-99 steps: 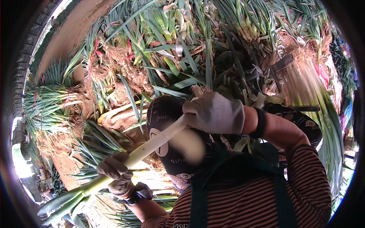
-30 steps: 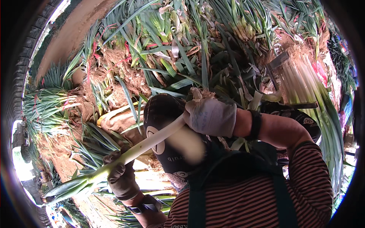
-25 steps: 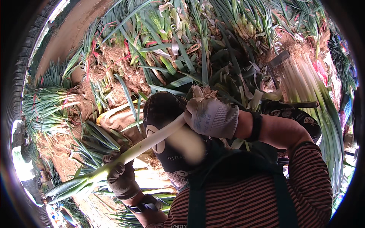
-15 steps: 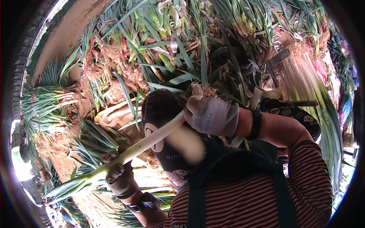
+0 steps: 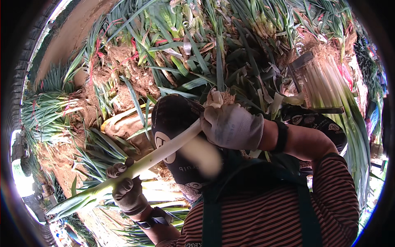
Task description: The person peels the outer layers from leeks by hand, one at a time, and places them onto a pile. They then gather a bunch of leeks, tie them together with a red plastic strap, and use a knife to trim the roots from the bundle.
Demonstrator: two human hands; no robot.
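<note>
Leek slants through left fingers and right fingers, grasped by both.

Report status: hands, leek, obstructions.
Left hand gripping leek near its leaves. Right hand closed near its roots. Leek slants over dark knee; pale blur partly hides that leg.

Via remote feed, I log: pale lettering and a round pale emblem on black printed cloth, frame centre; similar print on dark cloth, centre right; faint marks on the right hand's glove; small letters, striped shirt, bottom edge.
</note>
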